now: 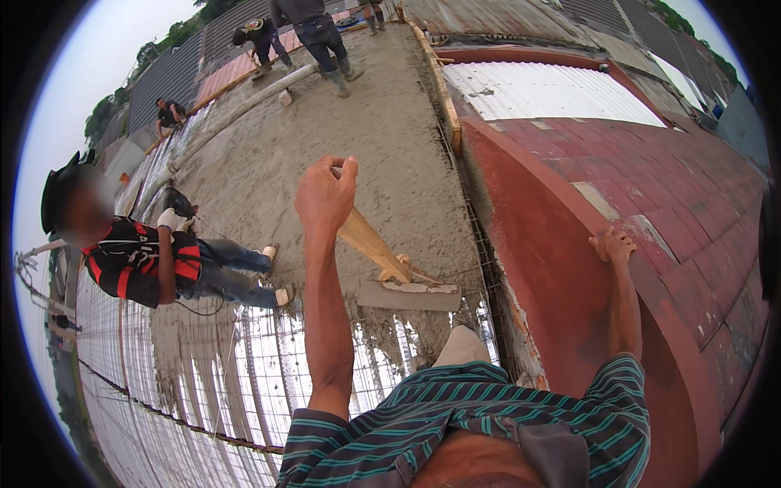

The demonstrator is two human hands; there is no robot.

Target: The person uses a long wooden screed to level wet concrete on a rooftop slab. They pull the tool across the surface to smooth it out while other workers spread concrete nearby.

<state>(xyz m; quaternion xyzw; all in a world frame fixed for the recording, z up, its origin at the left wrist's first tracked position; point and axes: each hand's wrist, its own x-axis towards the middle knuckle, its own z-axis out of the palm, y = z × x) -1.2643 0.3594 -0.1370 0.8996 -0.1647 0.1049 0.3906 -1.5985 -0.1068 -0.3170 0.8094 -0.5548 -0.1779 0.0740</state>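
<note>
View from the head camera over a roof slab being cast. The person's left hand (pixel 325 195) is raised, its grip closed around the top end of a long wooden handle (pixel 374 244) — fingers curled and thumb pressed against them — and the handle slopes down and away to a flat wooden float board (pixel 408 296) lying on the wet concrete (pixel 342 138) at the edge of the poured area. The right hand (pixel 614 246) rests with fingers spread and flat on the rim of the red curved roof (pixel 651 203) alongside, bracing the body; it holds nothing. Below the float, bare steel mesh (pixel 244 382) over pale formwork is exposed, with concrete sagging between the bars. A second person in a red-and-black shirt (pixel 134 264) sits at the left on the mesh, feet touching the wet concrete; others work near a pipe (pixel 252 102) at the far end. Risks, as judged from this position: the handle is held only at its very tip by one hand, so a push or pull could twist the board and dig an edge into the surface — leaving a gouge rather than a smooth pass. The bracing hand bears on a sloping painted surface, where a slip would tip the person's weight toward the open mesh. Dragging the float too far could pull fresh concrete off the edge and through the bars.
</note>
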